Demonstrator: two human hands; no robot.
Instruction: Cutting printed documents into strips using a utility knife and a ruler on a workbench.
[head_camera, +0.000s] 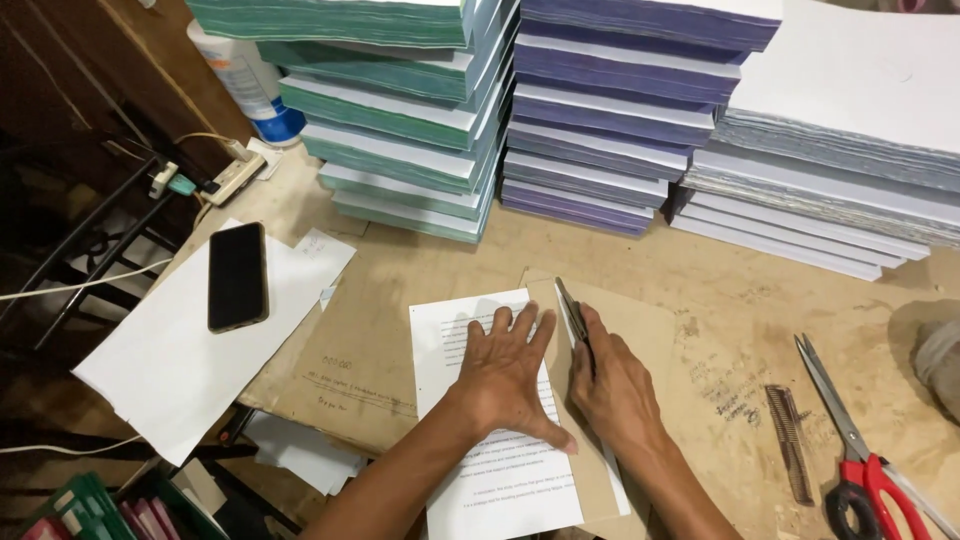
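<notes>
Fingers of the left hand (505, 375) lie spread wide and flat on the printed sheet (495, 440) at lower centre. Right hand (615, 390) grips a knife (573, 318), fingers closed round the handle, blade tip along the sheet's right edge. Handle hidden inside the fist; sheet's lower end cut off by the frame. Scissors (865, 470), lower right, partly cut off. Comb (790, 440) lies between hand and scissors. Phone (237, 276) rests left, on white paper.

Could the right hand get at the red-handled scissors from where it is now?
Probably yes: the right hand holds a knife, but bare table and only a comb lie before the scissors.
</notes>
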